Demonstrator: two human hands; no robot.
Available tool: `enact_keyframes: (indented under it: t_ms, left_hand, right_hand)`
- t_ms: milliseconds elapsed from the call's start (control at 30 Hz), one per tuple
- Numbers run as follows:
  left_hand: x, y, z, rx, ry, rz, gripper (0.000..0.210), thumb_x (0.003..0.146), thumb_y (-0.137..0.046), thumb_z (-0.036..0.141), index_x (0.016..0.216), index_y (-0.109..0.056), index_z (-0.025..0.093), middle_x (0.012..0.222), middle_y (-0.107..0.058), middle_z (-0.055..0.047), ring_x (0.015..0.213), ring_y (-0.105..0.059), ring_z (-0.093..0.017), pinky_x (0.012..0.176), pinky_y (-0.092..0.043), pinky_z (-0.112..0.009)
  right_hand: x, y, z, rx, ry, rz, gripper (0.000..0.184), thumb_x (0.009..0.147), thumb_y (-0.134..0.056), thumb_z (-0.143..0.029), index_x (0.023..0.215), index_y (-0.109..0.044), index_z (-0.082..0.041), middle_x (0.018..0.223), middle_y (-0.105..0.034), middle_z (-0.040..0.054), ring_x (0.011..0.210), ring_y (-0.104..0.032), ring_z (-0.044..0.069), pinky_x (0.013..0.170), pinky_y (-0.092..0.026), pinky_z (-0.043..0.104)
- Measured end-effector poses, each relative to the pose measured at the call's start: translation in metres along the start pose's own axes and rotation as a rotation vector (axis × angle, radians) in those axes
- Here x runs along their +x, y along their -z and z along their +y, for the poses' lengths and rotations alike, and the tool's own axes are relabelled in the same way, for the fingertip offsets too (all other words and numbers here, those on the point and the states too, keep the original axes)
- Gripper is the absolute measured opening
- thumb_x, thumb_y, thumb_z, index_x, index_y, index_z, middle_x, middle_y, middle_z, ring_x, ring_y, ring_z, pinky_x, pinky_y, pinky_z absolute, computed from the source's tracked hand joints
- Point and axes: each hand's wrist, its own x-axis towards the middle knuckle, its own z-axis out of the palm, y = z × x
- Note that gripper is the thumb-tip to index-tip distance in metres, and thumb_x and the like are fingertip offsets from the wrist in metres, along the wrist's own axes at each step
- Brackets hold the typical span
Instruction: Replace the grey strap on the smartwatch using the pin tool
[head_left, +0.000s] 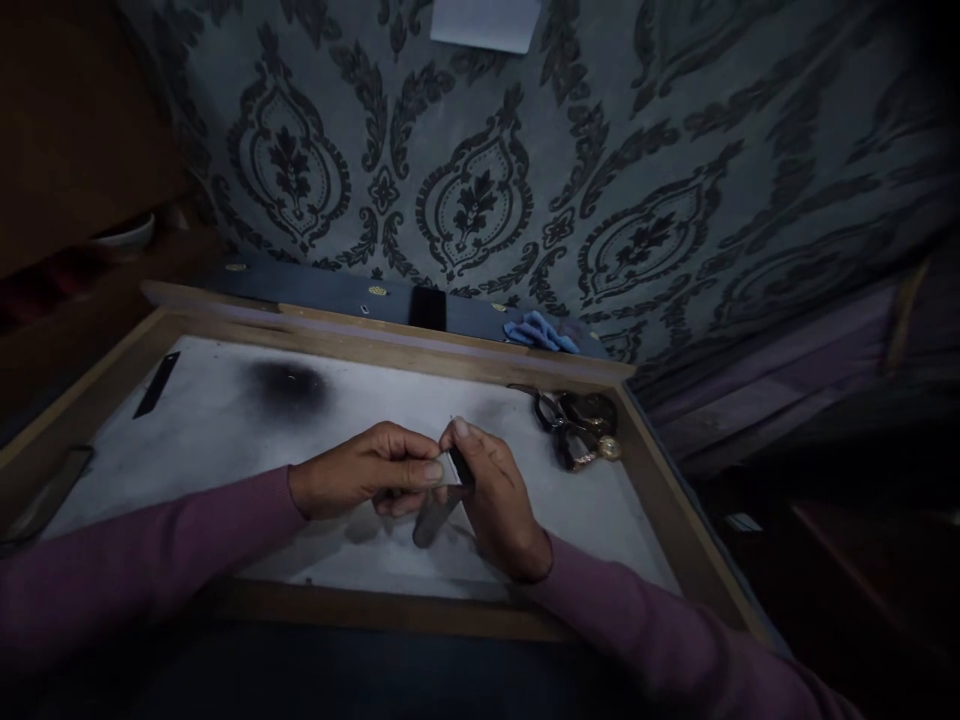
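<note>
Over the middle of a shallow wooden-framed tray with a white bottom, my two hands meet. My left hand pinches a small flat white piece between thumb and fingers. My right hand is closed around a small dark piece touching the white one. Below them a greyish strap-like strip with a rounded end hangs down; whether it joins the dark piece I cannot tell. Dim light hides the finer detail.
Several wristwatches lie in a heap at the tray's right. A thin black strip is at its left, near a dark band-like loop. Behind the wooden rim are a crumpled blue cloth and a dark flat object.
</note>
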Motion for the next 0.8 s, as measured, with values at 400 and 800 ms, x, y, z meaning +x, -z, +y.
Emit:
enact_keyframes:
  t_ms: [400,800]
  left_hand:
    - [0.0,-0.006,0.007,-0.007,0.033,0.199,0.043,0.088,-0.058,0.057,0.077,-0.057,0.015,0.055,-0.055,0.003,0.042,-0.046,-0.007,0.042,-0.033,-0.019]
    - [0.001,0.01,0.0,-0.319,0.039,0.363,0.036,0.086,-0.069,0.031,0.115,-0.052,0.019,0.087,-0.069,-0.005,0.073,-0.068,-0.016,0.068,-0.055,-0.029]
  right_hand:
    - [0.017,0.003,0.0,0.231,-0.283,0.027,0.049,0.078,-0.065,-0.065,0.069,-0.051,-0.018,0.052,-0.046,-0.0058,0.046,-0.037,0.008,0.044,-0.025,0.02]
    - [0.028,0.016,0.002,0.738,-0.643,0.038,0.035,0.094,-0.058,-0.043,0.073,-0.055,-0.015,0.061,-0.046,-0.0045,0.047,-0.034,0.005,0.047,-0.033,0.016]
